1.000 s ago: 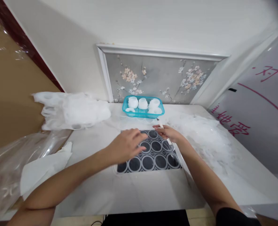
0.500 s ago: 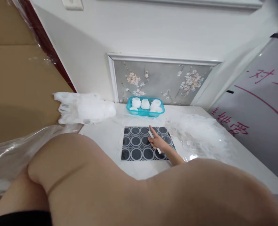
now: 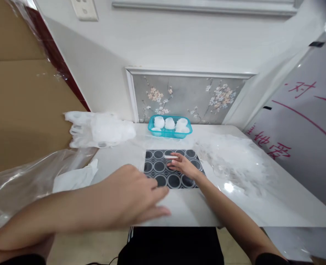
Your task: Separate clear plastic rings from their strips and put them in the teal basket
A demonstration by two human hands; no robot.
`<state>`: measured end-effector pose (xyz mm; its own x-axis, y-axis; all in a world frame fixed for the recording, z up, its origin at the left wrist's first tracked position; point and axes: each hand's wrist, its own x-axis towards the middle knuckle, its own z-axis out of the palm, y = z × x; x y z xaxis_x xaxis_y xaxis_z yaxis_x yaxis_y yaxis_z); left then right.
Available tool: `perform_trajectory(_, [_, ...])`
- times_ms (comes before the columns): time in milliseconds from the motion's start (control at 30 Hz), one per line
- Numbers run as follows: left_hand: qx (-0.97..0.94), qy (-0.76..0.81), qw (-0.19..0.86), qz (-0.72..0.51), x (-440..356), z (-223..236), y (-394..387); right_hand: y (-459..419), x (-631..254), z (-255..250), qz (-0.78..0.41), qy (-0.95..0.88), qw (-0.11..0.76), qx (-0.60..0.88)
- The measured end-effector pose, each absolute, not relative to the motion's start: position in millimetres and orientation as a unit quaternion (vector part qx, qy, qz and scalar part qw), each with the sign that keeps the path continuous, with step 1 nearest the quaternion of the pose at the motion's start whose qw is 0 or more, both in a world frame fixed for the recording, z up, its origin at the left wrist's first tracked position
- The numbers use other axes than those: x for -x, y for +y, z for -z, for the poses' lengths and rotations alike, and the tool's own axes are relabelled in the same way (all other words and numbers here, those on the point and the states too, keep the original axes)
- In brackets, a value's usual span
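My right hand [image 3: 185, 166] is over the dark mat [image 3: 160, 180] patterned with pale circles. A slim white stick [image 3: 170, 157] lies between its thumb and forefinger, pointing left; it looks loosely pinched, and its exact kind is too small to tell. Close to the camera, my left hand [image 3: 136, 197] hangs above the table's front part, slightly blurred. Its fingers are loosely extended and apart, with nothing seen in them. Behind the mat stands a turquoise plastic basket [image 3: 169, 134] holding several white rounded pieces [image 3: 169, 123].
A heap of white wrapped material [image 3: 104, 130] sits at the table's back left. Crumpled clear plastic [image 3: 234, 158] spreads over the right side. Cardboard [image 3: 22, 117] and plastic sheeting flank the left, and a whiteboard [image 3: 303, 121] with red writing stands on the right.
My left arm and hand, which filled the lower view, have lowered and now show the table edge. In my right hand the stick has swung from slanted to nearly level, pointing left.
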<state>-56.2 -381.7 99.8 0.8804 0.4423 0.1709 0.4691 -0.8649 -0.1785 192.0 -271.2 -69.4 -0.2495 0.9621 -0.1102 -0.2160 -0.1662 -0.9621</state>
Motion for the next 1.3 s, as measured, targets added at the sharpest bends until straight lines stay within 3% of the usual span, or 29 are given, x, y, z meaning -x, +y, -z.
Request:
perform_trajectory(133, [0.95,-0.291,0.107,0.027,62.1,-10.4,-327.9,-262.9,-168.8,66.5,-0.538,-0.528,0.502,0.424])
perform_trajectory(233, [0.94,-0.29,0.156,0.092,77.5,53.9,-305.6,-251.7,-144.4,69.1,-0.568,-0.532,0.44,0.448])
perform_trajectory(333, [0.935,-0.269,0.18,0.145,88.7,82.2,-301.2,-245.7,-122.8,75.9,-0.578,-0.555,0.402,0.443])
perform_trajectory(467, [0.939,-0.257,0.164,0.158,93.1,86.8,-306.6,-251.8,-108.3,86.3,-0.498,-0.639,0.382,0.445])
perform_trajectory(1033, [0.931,-0.356,0.035,0.065,94.9,86.5,-312.4,-266.0,-110.5,92.4,-0.4,-0.705,0.315,0.493])
perform_trajectory(1167, [0.925,-0.376,-0.013,0.05,95.1,83.5,-311.7,-274.7,-111.0,89.2,-0.296,-0.774,0.309,0.467])
perform_trajectory(1300, [0.926,-0.375,-0.045,0.025,94.3,78.5,-311.2,-280.4,-112.9,90.4,-0.135,-0.896,0.263,0.331])
